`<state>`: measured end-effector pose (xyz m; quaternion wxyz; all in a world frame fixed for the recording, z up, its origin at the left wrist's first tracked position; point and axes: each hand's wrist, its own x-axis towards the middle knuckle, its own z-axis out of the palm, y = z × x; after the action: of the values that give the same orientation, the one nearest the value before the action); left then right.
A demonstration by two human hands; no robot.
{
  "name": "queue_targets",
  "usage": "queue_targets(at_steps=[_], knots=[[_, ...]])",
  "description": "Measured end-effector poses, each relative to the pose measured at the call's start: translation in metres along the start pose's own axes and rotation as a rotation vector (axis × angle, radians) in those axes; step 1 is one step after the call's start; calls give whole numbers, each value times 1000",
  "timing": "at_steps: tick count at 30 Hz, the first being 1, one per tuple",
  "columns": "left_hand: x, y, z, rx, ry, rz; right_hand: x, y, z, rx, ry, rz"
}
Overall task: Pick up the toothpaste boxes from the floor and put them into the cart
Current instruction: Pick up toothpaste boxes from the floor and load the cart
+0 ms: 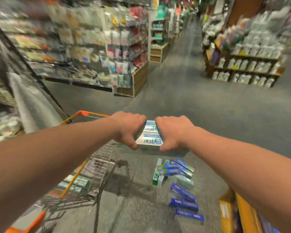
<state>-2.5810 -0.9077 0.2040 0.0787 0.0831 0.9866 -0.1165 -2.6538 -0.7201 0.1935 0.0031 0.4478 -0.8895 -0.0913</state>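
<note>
A single wide-angle view from head height, facing forward and down a store aisle. Both bare forearms reach out from the bottom corners, close to the lens, meeting near mid-frame above the cart (84, 167). The cart sits low and left, directly beneath the camera; the floor (208, 115) spreads beyond it, with shelving (91, 47) well behind the cart on the left and right. Edges bend and smear with blur. There is no second view to overlap.
</note>
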Motion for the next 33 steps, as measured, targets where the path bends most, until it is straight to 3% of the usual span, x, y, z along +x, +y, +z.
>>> queue_targets(at_steps=[9, 17, 25, 33], knots=[[-50, -165, 18, 11, -5, -115, 131, -104, -53, -21, 53, -87], [-76, -282, 82, -11, -73, -230, 244, -195, -44, 7, 22, -150], [-65, -372, 161, -15, -187, -362, 359, -251, -2, 30, -11, -217], [-23, -428, 263, -67, -329, -405, 475, -288, 95, 47, -170, -283]])
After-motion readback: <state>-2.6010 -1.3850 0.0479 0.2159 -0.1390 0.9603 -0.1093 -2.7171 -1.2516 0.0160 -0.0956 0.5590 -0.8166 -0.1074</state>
